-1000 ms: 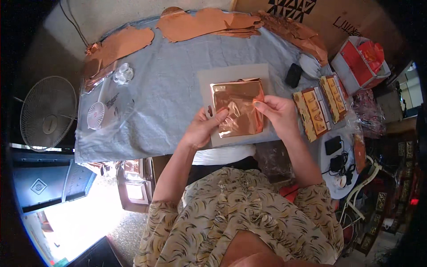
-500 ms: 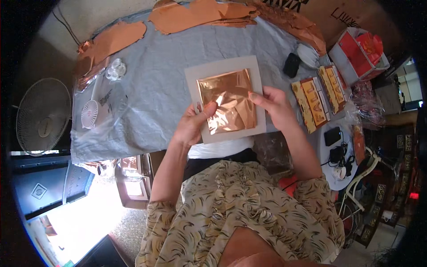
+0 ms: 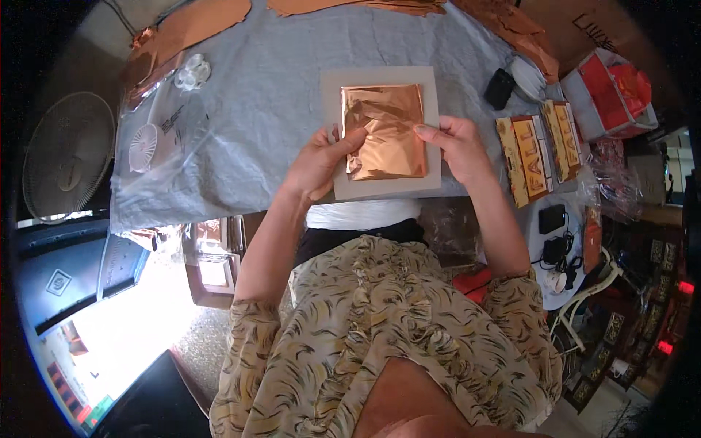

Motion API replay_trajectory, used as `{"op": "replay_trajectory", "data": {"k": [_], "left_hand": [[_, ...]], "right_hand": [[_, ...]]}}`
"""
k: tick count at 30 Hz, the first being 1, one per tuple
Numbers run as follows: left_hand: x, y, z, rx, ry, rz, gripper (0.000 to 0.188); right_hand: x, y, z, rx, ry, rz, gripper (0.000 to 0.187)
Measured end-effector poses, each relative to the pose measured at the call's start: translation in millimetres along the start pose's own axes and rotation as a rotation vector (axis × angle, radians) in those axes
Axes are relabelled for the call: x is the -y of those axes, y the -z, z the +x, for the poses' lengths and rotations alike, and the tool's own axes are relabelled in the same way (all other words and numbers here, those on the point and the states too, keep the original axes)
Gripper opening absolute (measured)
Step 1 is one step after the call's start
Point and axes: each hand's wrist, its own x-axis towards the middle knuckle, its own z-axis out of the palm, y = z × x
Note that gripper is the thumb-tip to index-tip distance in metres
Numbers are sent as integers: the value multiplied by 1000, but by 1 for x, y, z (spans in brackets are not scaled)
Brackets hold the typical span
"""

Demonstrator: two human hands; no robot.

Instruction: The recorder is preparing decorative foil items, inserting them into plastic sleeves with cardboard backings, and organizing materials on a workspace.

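Observation:
A shiny copper foil sheet [image 3: 385,130], creased and partly folded, lies on a grey square card [image 3: 431,95] on a table covered with a pale blue cloth [image 3: 270,87]. My left hand [image 3: 318,162] pinches the foil's left edge, thumb on top. At the foil's right edge, my right hand [image 3: 456,146] holds it between thumb and fingers. Both hands rest over the card's near half.
More copper foil sheets [image 3: 197,25] line the table's far edge. A clear plastic bag [image 3: 157,150] lies at left, a black object [image 3: 499,87] and yellow-red packets [image 3: 527,157] at right, a red box [image 3: 610,91] beyond. A floor fan [image 3: 66,157] stands left.
The foil and card sit nearer the table's front edge in view as my head shifted. The foil's raised lower flap has been pressed flatter. Both hands keep hold of its edges.

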Motion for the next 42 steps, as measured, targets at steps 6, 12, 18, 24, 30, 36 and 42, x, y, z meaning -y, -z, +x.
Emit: {"op": "replay_trajectory", "data": {"k": [6,12,18,24,30,36,42], "left_hand": [[-17,-1,-25,36,-7,441,55],[-11,6,-28,97,-6,482,43],[-30,8,-48,111,-17,379,48],[-126,80,-45,-461,-352,1268,22],[-198,190,-15,-1002,-812,1667,20],[-210,211,5,-942,-734,1725,19],[-218,196,-15,-1010,-821,1447,16]], "right_hand": [[-7,4,11,-7,-2,36,26],[3,-1,1,-101,52,61,25],[-9,-1,-4,-122,144,177,26],[-18,13,2,-207,112,252,22],[-22,7,18,-122,120,235,31],[-19,1,27,-123,95,255,24],[-17,3,29,-97,91,292,27]]}}
